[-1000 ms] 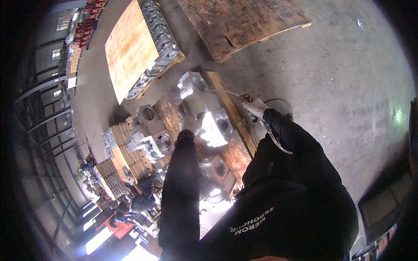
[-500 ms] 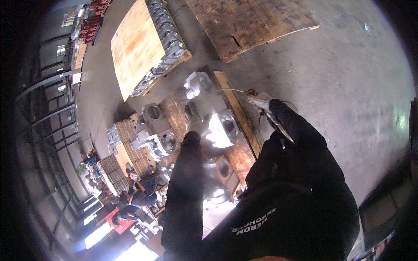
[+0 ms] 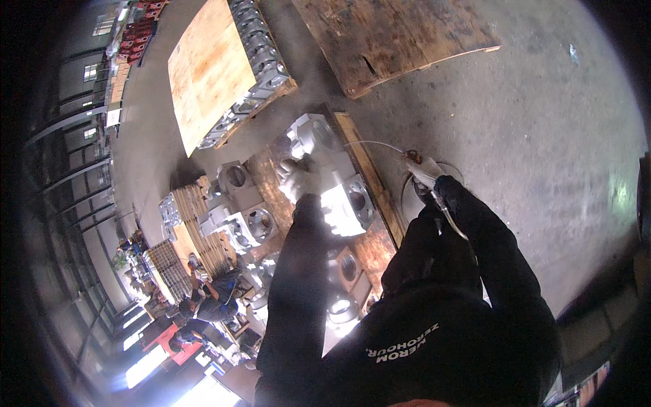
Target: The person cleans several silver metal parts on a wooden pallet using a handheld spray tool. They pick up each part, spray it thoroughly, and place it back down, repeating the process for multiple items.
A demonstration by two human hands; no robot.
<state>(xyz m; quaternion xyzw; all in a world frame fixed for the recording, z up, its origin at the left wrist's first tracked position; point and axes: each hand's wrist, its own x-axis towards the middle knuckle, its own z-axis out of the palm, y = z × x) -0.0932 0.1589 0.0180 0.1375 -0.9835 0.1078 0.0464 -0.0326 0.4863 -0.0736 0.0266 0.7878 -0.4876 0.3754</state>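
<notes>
A grey metal casting with round bores lies on a wooden pallet in front of me, its near face brightly lit. My left hand, in a pale glove, is against the casting's left side with its fingers somewhat apart. To the right of the pallet, my gloved right hand is closed around an air blow gun. A long, thin curved nozzle tube runs left from it, its tip close to the casting's far part. From the gun a hose trails back beside my right sleeve.
More castings stand on the pallet to the left, and another casting lies nearer me. Beyond are a plywood-covered load of castings and a wide wooden board. A co-worker is at the lower left.
My left hand has shifted farther along the casting, away from me, and its fingers show more. My right hand has moved right and slightly nearer me with the blow gun.
</notes>
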